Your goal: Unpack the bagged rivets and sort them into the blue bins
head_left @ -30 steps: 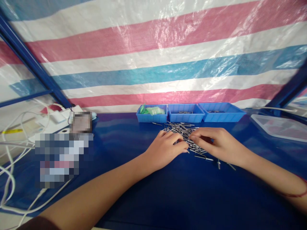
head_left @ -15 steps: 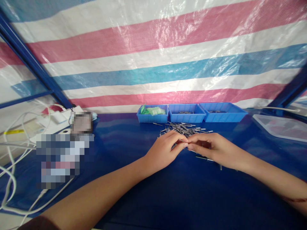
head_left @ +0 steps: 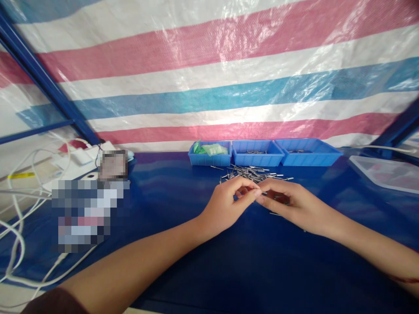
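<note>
My left hand (head_left: 225, 201) and my right hand (head_left: 290, 203) meet at the fingertips over the table, in the middle of the head view. Each has thumb and forefinger pinched together. Whatever sits between the tips is too small and too covered to make out. Just beyond them lies a loose pile of thin metal blind rivets (head_left: 253, 173), partly behind my fingers. One stray rivet (head_left: 274, 214) shows beneath my right hand.
Behind the pile stand a blue bin (head_left: 209, 160) with green-white packets, a middle bin (head_left: 257, 160) and a right bin (head_left: 310, 159), both holding a few rivets. A clear plastic lid (head_left: 386, 176) lies right. White cables (head_left: 19, 244) and a blurred-out object (head_left: 88, 213) lie left.
My fingertips have drawn closer together, and the left fingers are more curled. The whole view has shifted slightly. The pile and bins look the same.
</note>
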`<state>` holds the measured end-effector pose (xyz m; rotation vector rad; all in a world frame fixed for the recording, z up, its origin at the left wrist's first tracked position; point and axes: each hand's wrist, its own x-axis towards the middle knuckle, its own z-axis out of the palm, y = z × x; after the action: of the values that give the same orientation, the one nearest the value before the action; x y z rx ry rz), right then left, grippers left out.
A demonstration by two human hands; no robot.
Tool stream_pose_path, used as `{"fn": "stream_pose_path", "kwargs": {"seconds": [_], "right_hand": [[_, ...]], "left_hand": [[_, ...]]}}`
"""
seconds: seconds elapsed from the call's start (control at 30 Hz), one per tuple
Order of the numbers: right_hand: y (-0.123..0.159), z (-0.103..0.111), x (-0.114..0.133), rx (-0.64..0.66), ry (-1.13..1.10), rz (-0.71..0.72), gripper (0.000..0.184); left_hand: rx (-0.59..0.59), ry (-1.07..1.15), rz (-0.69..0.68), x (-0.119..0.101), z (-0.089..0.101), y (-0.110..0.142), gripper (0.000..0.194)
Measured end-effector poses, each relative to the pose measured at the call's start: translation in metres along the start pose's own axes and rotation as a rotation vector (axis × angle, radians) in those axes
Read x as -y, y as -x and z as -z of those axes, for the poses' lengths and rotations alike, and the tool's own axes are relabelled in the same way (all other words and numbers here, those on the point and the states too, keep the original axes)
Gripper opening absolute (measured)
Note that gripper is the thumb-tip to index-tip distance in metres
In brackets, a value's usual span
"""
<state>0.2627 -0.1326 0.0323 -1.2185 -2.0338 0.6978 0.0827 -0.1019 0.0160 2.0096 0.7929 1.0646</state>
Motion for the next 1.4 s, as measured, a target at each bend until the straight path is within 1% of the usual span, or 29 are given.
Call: {"fn": "stream_pose_path", "kwargs": {"seconds": [0.2, 0.4, 0.53, 0.63, 0.7, 0.77, 0.87, 0.9, 0.97, 1.0, 1.07, 1.1, 1.13, 1.17, 1.27, 1.3, 1.33, 1.4], "right_hand": [[0.000, -0.001, -0.003, 0.023, -0.014, 0.015, 0.022], [0.000, -0.002, -0.005, -0.047, 0.023, 0.023, 0.018], [-0.002, -0.003, -0.003, -0.037, 0.027, 0.066, 0.017], [-0.003, -0.004, -0.004, -0.038, 0.013, 0.066, 0.016], [-0.002, -0.005, -0.007, -0.095, 0.013, 0.065, 0.014], [-0.001, -0.005, -0.008, -0.196, 0.029, 0.080, 0.011], [0.003, -0.004, -0.006, -0.330, 0.100, 0.157, 0.008], [0.004, -0.003, -0.004, -0.346, 0.133, 0.191, 0.008], [0.005, -0.002, 0.000, -0.319, 0.185, 0.230, 0.008], [0.005, -0.001, 0.001, -0.297, 0.188, 0.216, 0.011], [0.001, 0.004, -0.003, -0.306, 0.138, 0.103, 0.021], [-0.003, 0.009, -0.009, -0.352, 0.095, 0.015, 0.026], [-0.007, 0.015, -0.016, -0.425, 0.045, -0.079, 0.029], [-0.011, 0.022, -0.025, -0.526, 0.004, -0.177, 0.031], [-0.021, 0.049, -0.056, -0.815, -0.065, -0.398, 0.031], [-0.023, 0.058, -0.066, -0.859, -0.062, -0.454, 0.031], [-0.024, 0.066, -0.074, -0.882, -0.055, -0.477, 0.030], [-0.024, 0.077, -0.088, -0.888, -0.027, -0.505, 0.030]], "left_hand": [[-0.025, 0.049, 0.026, 0.002, -0.002, 0.001, 0.012], [-0.046, 0.063, 0.039, 0.002, -0.001, 0.000, 0.013], [-0.057, 0.058, 0.025, 0.002, -0.002, 0.000, 0.012], [-0.061, 0.037, 0.018, 0.001, -0.001, 0.000, 0.010], [-0.067, 0.008, 0.017, 0.000, -0.001, 0.000, 0.010], [-0.076, -0.029, 0.015, -0.001, 0.000, -0.001, 0.010], [-0.068, -0.089, 0.011, -0.001, 0.001, -0.001, 0.011], [-0.059, -0.109, 0.007, 0.000, 0.002, -0.002, 0.012], [-0.040, -0.151, -0.008, 0.001, 0.002, -0.002, 0.015], [-0.038, -0.172, -0.017, 0.002, 0.003, -0.002, 0.016], [-0.046, -0.228, -0.030, 0.004, 0.003, -0.002, 0.019], [-0.051, -0.271, -0.037, 0.004, 0.004, -0.002, 0.025], [-0.049, -0.329, -0.048, 0.004, 0.005, -0.003, 0.029], [-0.036, -0.403, -0.065, 0.003, 0.006, -0.003, 0.029], [0.049, -0.659, -0.126, 0.001, 0.009, -0.004, 0.018], [0.080, -0.724, -0.137, 0.000, 0.010, -0.005, 0.018], [0.108, -0.772, -0.142, 0.000, 0.012, -0.005, 0.018], [0.154, -0.826, -0.141, 0.000, 0.014, -0.006, 0.020]]}}
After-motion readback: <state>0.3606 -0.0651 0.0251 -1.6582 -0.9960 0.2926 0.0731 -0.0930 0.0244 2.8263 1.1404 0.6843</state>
